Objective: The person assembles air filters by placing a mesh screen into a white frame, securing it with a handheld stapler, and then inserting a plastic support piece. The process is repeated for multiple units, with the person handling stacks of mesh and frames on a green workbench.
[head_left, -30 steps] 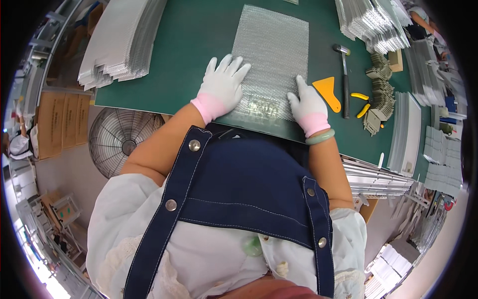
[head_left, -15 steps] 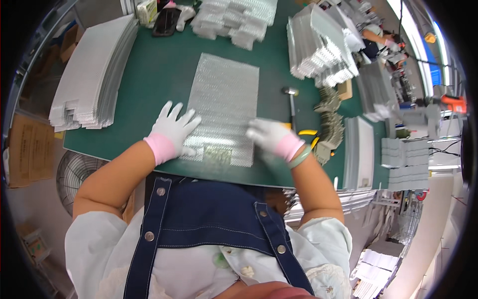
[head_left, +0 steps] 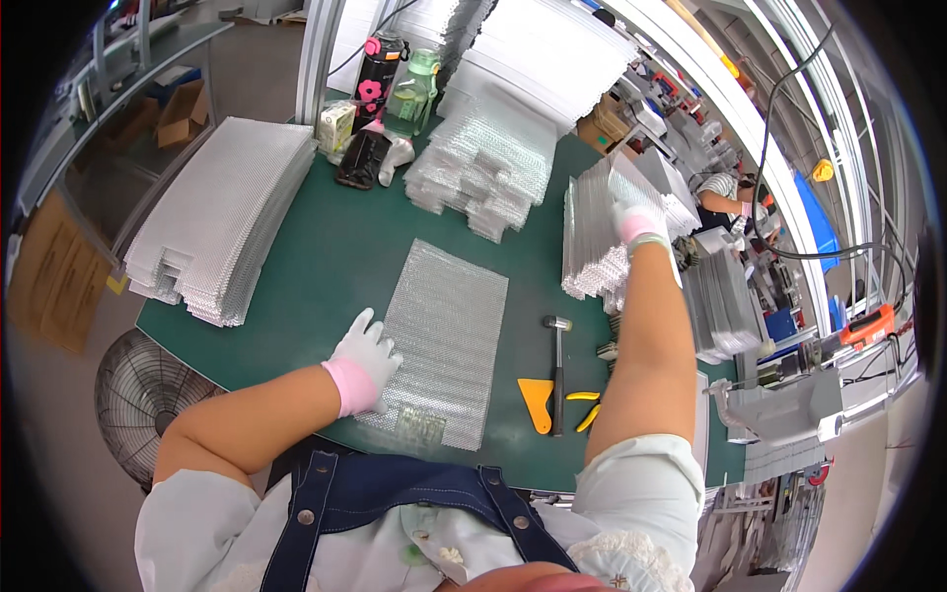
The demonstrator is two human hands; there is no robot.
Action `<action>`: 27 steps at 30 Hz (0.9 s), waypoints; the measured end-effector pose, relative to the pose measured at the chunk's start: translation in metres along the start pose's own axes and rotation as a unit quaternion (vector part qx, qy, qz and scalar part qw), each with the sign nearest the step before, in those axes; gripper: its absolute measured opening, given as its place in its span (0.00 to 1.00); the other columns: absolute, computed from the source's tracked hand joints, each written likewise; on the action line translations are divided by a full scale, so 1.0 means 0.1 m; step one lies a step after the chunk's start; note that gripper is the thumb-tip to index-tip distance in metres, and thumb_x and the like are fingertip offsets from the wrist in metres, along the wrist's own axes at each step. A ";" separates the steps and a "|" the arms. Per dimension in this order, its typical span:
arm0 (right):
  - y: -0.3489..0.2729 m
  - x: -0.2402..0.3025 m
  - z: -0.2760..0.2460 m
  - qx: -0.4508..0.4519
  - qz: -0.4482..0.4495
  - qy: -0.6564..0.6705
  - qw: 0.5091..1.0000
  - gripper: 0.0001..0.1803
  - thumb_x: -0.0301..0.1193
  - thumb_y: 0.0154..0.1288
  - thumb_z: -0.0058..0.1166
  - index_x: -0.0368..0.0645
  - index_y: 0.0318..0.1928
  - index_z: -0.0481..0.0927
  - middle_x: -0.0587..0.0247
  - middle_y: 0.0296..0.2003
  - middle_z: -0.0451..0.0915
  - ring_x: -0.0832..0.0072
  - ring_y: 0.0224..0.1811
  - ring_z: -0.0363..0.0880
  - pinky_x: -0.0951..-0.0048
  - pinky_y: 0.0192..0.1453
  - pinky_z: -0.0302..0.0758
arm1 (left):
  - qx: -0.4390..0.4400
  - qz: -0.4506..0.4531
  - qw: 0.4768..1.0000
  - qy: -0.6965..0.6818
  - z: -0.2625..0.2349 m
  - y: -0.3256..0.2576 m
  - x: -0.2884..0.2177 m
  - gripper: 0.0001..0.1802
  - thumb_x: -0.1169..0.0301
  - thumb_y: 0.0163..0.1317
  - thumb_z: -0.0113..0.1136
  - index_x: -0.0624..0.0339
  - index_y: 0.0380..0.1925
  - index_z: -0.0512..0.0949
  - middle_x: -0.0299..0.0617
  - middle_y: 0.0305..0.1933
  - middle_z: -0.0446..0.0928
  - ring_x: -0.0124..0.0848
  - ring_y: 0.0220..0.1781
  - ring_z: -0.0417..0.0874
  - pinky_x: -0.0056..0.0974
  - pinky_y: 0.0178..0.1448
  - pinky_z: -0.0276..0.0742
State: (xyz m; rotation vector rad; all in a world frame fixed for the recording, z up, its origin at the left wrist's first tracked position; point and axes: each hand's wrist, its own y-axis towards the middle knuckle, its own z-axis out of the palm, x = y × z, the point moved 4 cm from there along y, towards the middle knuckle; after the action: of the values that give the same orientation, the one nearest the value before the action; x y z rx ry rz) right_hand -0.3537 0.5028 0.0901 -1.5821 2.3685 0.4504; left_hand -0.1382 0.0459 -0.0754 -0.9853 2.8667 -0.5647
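Observation:
A silvery mesh-textured sheet (head_left: 449,331) lies flat on the green table in front of me, with a greenish see-through patch at its near edge. My left hand (head_left: 365,363), in a white glove with a pink cuff, rests at the sheet's left edge, fingers spread and holding nothing. Stretched far out to the right, my right hand (head_left: 639,219) is at the top of a stack of silvery sheets (head_left: 597,232). Its fingers are blurred and partly lost against the stack, so their grip cannot be made out.
Right of the sheet lie a hammer (head_left: 558,370), a yellow scraper (head_left: 536,403) and yellow-handled pliers (head_left: 588,409). More sheets are stacked at left (head_left: 222,212) and at the back (head_left: 483,163). Bottles (head_left: 412,94) stand behind a black pouch (head_left: 363,160). A person (head_left: 725,197) works farther off.
My right hand has left the sheet's right edge and reached forward and right to the stack. My left hand remains by the sheet's left edge. The view has tilted up.

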 end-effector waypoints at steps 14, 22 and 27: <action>-2.75 0.67 -1.21 -0.556 -0.307 0.082 0.768 0.19 0.23 0.58 0.55 0.30 0.51 0.78 0.44 0.48 0.80 0.47 0.50 0.80 0.55 0.56 0.77 | -0.303 0.152 0.739 -0.582 -0.76 0.08 0.02 0.54 0.46 0.48 0.73 0.61 0.71 0.61 0.54 0.66 0.71 0.46 0.73 0.65 0.52 0.78 0.53; -4.11 0.87 -0.76 -0.351 -0.340 0.359 0.795 0.30 0.42 0.56 0.65 0.44 0.58 0.76 0.46 0.59 0.72 0.57 0.61 0.71 0.56 0.67 0.66 | -0.362 0.124 0.522 -0.762 -1.21 -0.67 -0.29 0.23 0.67 0.74 0.50 0.70 0.63 0.69 0.46 0.54 0.79 0.32 0.58 0.78 0.37 0.64 0.72; -4.07 0.87 0.20 0.020 -0.024 0.671 0.741 0.39 0.35 0.64 0.65 0.29 0.69 0.63 0.52 0.51 0.79 0.80 0.39 0.76 0.76 0.46 0.76 | -0.358 -0.102 0.667 -0.646 -0.47 -0.62 -0.23 0.31 0.63 0.63 0.65 0.71 0.60 0.69 0.46 0.47 0.81 0.29 0.47 0.82 0.35 0.52 0.77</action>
State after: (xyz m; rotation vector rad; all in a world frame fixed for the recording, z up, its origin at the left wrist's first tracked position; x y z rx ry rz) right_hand -0.0088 0.2908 -0.0071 -2.3559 3.0576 -1.2114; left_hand -0.0923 0.0297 -0.0104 -1.0612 1.5425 1.0065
